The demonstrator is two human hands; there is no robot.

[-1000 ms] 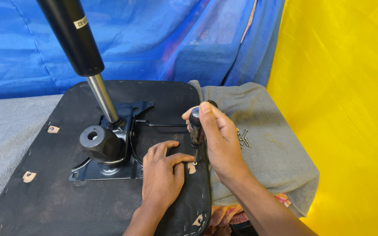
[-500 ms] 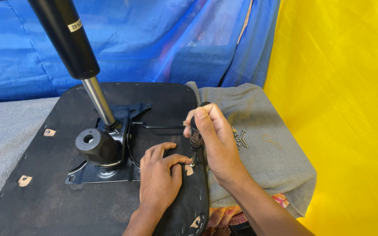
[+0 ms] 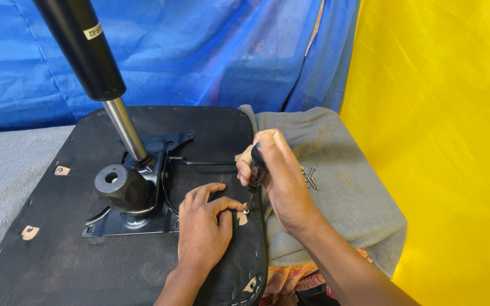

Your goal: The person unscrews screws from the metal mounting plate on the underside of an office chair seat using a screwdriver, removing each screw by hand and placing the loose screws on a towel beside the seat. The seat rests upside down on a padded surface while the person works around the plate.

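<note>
While the left hand (image 3: 205,226) lies flat and mostly open at lower centre of the frame, its thumb and forefinger pinch at a small bolt (image 3: 246,211) sitting in a hole near the right edge of the upturned seat base (image 3: 58,260). Right hand (image 3: 282,181) is just right of centre, fist closed round a black-handled screwdriver (image 3: 256,164) held upright — shaft runs down toward the bolt, tip contact too small to tell. Seat base is a black fabric-covered board filling the lower left, with tan mounting holes near its edges. Bolted to it, left of centre, a black metal mechanism plate (image 3: 137,218) with a round knob (image 3: 121,187) and a gas lift cylinder (image 3: 94,68) rising to the upper left — chrome rod below, black tube above. Grey cloth (image 3: 341,215) sits right of the seat, a few loose screws (image 3: 309,178) on it just beside the right hand. Blue tarp (image 3: 211,51) across the top, yellow sheet (image 3: 443,141) along the right side.
</note>
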